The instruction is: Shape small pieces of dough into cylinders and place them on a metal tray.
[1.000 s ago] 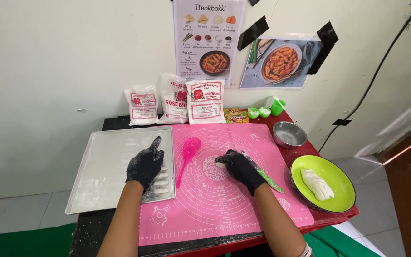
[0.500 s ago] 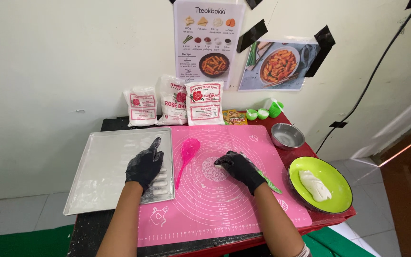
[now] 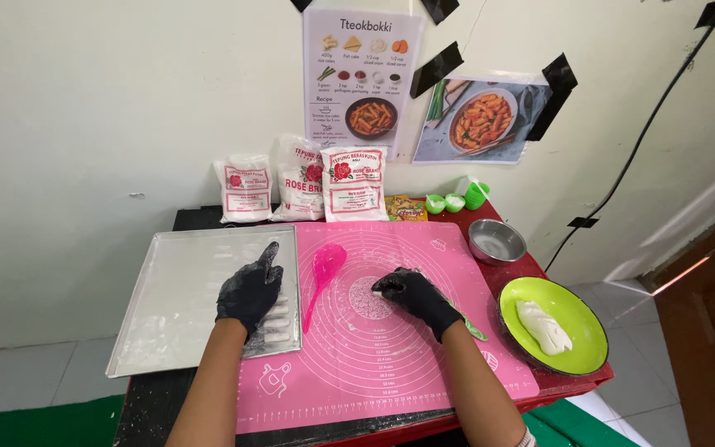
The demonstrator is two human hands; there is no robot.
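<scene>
Both hands wear black gloves. My left hand (image 3: 250,291) rests, fingers spread, on the lower right corner of a metal baking tray (image 3: 175,290), over several small white dough pieces (image 3: 276,324). My right hand (image 3: 411,294) sits on the pink silicone mat (image 3: 391,364), fingertips pinching a small white dough piece (image 3: 380,292) beside a floured patch (image 3: 363,298). A pink slotted spoon (image 3: 323,269) lies on the mat between the hands. A green tool (image 3: 472,329) pokes out from under my right wrist.
A green plate (image 3: 577,319) holding a lump of white dough (image 3: 544,328) stands at the right, behind it a small steel bowl (image 3: 496,241). Three flour bags (image 3: 299,182), a yellow packet and small green cups (image 3: 455,200) line the wall under two posters.
My right hand has shifted slightly left toward the mat's centre and now pinches a small dough piece. My left hand stays on the tray corner.
</scene>
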